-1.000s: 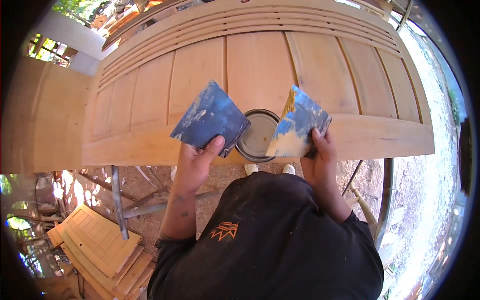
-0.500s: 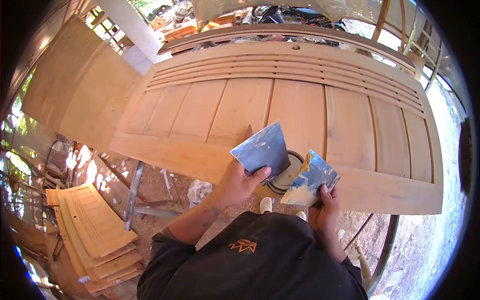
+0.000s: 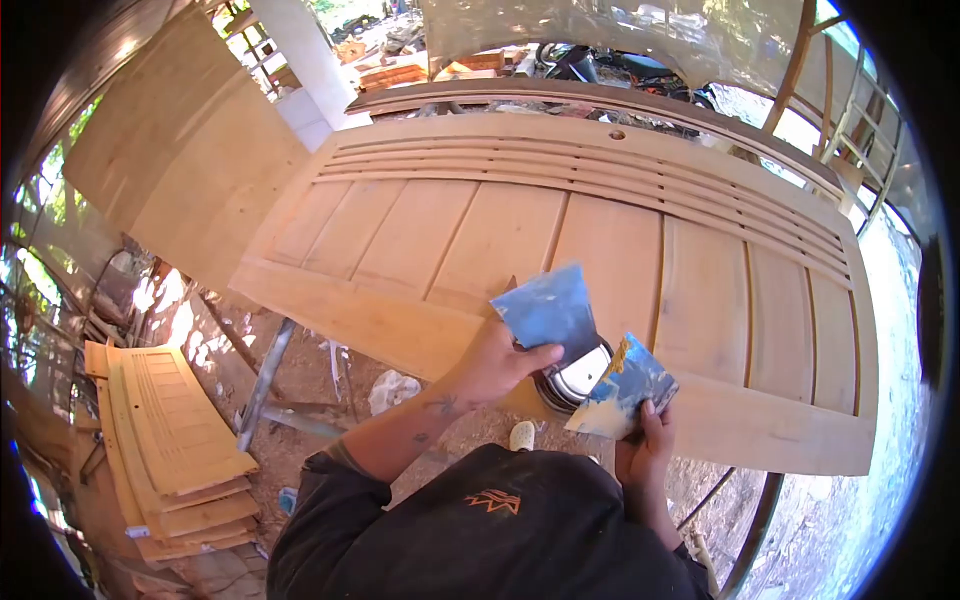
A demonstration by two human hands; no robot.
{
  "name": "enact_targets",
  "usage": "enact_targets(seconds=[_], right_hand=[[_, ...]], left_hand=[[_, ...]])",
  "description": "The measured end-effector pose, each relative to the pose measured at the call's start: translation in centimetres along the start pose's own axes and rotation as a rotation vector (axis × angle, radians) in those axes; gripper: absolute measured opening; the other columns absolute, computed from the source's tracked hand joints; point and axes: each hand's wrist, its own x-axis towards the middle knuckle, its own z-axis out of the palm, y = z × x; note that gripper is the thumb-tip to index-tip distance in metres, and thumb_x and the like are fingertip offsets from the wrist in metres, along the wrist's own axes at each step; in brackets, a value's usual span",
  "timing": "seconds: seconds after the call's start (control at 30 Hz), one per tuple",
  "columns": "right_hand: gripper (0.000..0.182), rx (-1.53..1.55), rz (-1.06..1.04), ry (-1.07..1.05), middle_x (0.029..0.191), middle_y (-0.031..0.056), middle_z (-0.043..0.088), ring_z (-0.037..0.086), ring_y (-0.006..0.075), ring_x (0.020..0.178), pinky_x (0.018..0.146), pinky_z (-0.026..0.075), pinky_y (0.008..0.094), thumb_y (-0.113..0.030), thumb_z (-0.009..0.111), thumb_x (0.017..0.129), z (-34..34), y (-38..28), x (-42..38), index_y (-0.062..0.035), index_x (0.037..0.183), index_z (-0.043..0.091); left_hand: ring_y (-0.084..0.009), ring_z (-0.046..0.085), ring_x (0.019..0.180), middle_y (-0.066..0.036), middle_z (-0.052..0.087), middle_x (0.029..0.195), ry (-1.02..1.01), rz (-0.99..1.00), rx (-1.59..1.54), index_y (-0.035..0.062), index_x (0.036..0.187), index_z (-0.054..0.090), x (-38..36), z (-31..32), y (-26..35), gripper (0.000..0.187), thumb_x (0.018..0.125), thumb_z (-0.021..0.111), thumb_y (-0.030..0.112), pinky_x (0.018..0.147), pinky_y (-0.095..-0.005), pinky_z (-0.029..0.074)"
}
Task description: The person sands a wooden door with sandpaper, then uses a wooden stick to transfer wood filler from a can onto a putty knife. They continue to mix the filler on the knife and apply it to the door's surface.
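My left hand [image 3: 492,362] grips a broad metal scraper [image 3: 550,308], thumb pressed on its face and blade angled up. A thin brown tip shows behind that blade. In my right hand [image 3: 648,445] is a second scraper [image 3: 640,385], its bluish blade smeared with cream-coloured filler and a yellowish lump along one edge. Between the two blades sits a round tin [image 3: 578,383] with a shiny rim, partly covered by them. Both hands are at the near edge of a pale wooden door [image 3: 600,240] lying flat, with upright panels and slats along its far side.
Metal legs [image 3: 265,385] stand under the door. Several panelled door pieces [image 3: 175,420] are stacked at the lower left. A large plywood sheet [image 3: 180,150] is at the upper left, a dark wooden beam [image 3: 600,92] behind the door, and a motorcycle [image 3: 640,70] farther back.
The camera view has shifted, so the door sits lower in it. The left scraper has moved slightly right and tilted, now looking brighter; more shine shows on the tin. Both grips stay the same.
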Motion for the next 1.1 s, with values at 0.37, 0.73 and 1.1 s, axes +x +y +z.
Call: enact_targets(seconds=[0.37,0.73,1.1], right_hand=[[0.032,-0.007,-0.081,-0.011,0.118,0.0100,0.055,0.052,0.0219,0.111,0.098,0.039,0.0376,-0.012,0.047,0.092,-1.5,-0.7,1.1,-0.0021,0.122,0.045],[0.034,-0.092,-0.080,0.091,0.117,0.0100,0.056,0.055,0.0212,0.108,0.093,0.045,0.0373,-0.015,0.050,0.091,-3.2,-1.9,3.7,-0.0016,0.122,0.047],[0.035,-0.171,-0.067,0.034,0.118,0.0124,0.057,0.055,0.0214,0.109,0.094,0.045,0.0366,-0.015,0.050,0.091,-1.2,-2.3,7.0,0.0026,0.122,0.047]], left_hand=[[-0.0120,0.060,0.088,-0.004,0.063,0.098,0.270,0.047,-0.432,0.0029,0.109,0.057,0.0,-3.8,0.0,0.027,0.083,0.063,0.005,0.068,-0.0276,0.052],[-0.0272,0.061,0.084,-0.016,0.061,0.091,0.509,0.096,1.361,-0.0019,0.083,0.063,-4.6,-16.3,-5.7,0.015,0.075,0.058,0.010,0.071,-0.0391,0.050],[-0.0298,0.060,0.085,-0.016,0.060,0.092,0.388,-0.089,1.282,0.0013,0.083,0.064,-6.6,-13.5,-11.3,0.019,0.076,0.058,0.018,0.071,-0.0412,0.052]])
